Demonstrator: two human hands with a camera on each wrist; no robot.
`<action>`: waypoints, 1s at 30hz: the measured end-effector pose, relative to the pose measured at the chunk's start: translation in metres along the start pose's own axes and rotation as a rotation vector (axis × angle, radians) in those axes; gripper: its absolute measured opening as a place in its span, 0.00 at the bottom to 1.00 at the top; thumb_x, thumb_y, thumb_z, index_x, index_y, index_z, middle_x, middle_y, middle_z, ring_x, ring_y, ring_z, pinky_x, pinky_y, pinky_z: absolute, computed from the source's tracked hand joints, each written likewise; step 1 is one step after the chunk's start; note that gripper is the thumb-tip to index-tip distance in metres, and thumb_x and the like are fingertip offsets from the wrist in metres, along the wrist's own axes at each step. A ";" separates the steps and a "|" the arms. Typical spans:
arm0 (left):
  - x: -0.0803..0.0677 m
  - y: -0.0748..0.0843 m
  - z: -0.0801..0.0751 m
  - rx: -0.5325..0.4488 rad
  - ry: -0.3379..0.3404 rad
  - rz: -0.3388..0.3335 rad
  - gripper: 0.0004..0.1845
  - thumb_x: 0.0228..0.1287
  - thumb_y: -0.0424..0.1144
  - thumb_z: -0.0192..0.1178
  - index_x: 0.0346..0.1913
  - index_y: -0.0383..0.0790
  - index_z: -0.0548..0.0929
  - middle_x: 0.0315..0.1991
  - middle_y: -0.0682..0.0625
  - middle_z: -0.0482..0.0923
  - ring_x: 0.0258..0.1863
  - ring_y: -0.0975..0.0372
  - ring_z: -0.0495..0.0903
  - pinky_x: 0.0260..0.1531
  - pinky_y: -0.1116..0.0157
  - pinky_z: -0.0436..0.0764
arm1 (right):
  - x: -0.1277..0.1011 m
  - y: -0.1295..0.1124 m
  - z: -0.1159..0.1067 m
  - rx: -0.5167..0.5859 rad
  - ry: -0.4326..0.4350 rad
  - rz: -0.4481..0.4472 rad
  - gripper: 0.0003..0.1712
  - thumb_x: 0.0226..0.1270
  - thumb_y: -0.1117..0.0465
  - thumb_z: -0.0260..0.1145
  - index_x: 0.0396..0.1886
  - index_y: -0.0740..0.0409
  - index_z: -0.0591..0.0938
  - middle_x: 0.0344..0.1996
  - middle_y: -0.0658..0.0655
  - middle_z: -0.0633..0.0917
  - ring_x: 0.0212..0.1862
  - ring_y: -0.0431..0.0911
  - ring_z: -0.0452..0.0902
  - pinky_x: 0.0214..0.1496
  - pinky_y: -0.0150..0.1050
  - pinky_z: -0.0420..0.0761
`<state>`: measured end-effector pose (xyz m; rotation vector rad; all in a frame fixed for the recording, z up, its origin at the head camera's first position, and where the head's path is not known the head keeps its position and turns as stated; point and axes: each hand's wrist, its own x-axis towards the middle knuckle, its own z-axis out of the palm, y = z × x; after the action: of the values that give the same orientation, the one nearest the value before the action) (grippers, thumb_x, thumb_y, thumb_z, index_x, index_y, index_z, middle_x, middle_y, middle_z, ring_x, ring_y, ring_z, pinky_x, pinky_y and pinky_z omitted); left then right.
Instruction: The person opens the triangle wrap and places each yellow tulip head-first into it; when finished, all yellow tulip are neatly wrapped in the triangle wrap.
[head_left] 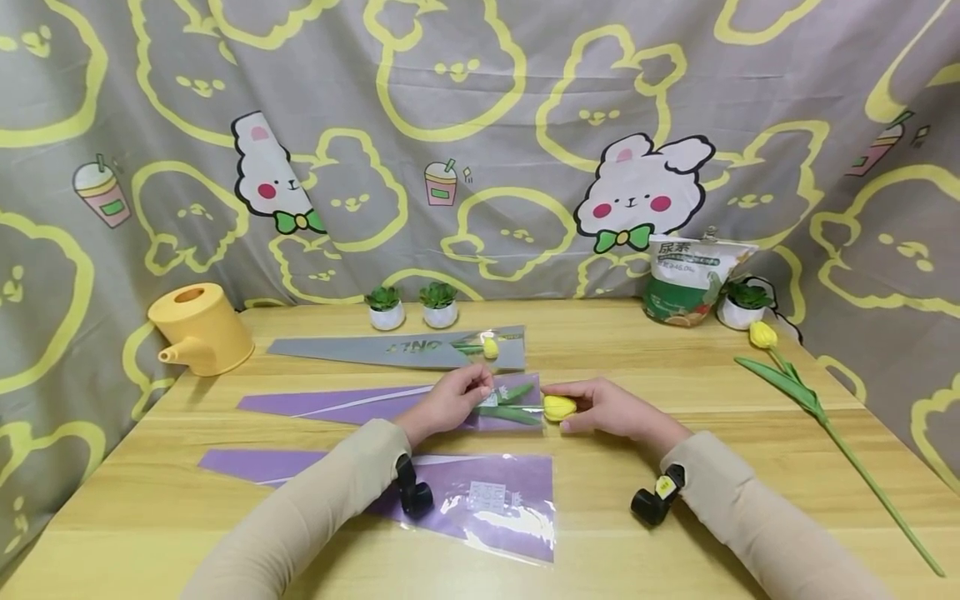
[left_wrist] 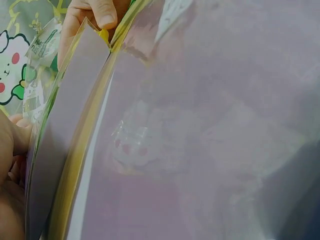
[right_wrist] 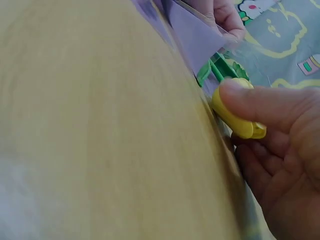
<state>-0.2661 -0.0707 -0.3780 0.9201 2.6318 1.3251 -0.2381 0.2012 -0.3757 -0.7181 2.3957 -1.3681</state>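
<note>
A yellow tulip (head_left: 558,407) lies mid-table, its green stem and leaves (head_left: 512,403) inside the mouth of a purple plastic sleeve (head_left: 337,405). My right hand (head_left: 576,410) pinches the yellow bud (right_wrist: 235,112) between thumb and fingers, just outside the sleeve. My left hand (head_left: 480,388) grips the sleeve's open end (right_wrist: 195,35) over the leaves (right_wrist: 215,70). In the left wrist view the purple sleeve (left_wrist: 200,140) fills the frame, with my left hand (left_wrist: 10,165) at its left edge and the fingers of the other hand (left_wrist: 95,12) at the top.
A second purple sleeve (head_left: 487,500) lies nearer me. A grey sleeve (head_left: 390,350) holding another tulip lies behind. A loose tulip (head_left: 762,334) lies at the right. A yellow watering can (head_left: 198,327), small potted plants (head_left: 386,307) and a bag (head_left: 686,279) stand at the back.
</note>
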 end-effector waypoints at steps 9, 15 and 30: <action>0.001 0.000 0.000 0.015 0.004 -0.024 0.04 0.66 0.30 0.53 0.33 0.40 0.73 0.25 0.52 0.68 0.27 0.62 0.67 0.30 0.67 0.68 | 0.000 -0.007 0.004 0.013 0.072 0.012 0.27 0.57 0.66 0.66 0.58 0.62 0.75 0.50 0.63 0.80 0.41 0.42 0.74 0.45 0.31 0.74; 0.001 0.002 0.000 0.008 -0.002 -0.028 0.04 0.65 0.30 0.53 0.33 0.40 0.73 0.26 0.51 0.69 0.28 0.62 0.68 0.31 0.67 0.69 | 0.000 -0.008 0.008 0.146 0.125 0.035 0.26 0.57 0.67 0.66 0.58 0.64 0.75 0.51 0.66 0.78 0.38 0.40 0.76 0.40 0.31 0.77; -0.001 0.003 -0.003 -0.018 -0.007 -0.012 0.03 0.67 0.31 0.51 0.34 0.41 0.73 0.25 0.52 0.67 0.26 0.62 0.66 0.29 0.67 0.67 | 0.009 -0.017 0.019 0.081 0.220 -0.023 0.23 0.52 0.65 0.70 0.51 0.62 0.80 0.50 0.62 0.80 0.47 0.46 0.75 0.49 0.38 0.74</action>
<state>-0.2648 -0.0720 -0.3741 0.9029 2.6113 1.3379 -0.2318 0.1754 -0.3713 -0.6044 2.4843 -1.6198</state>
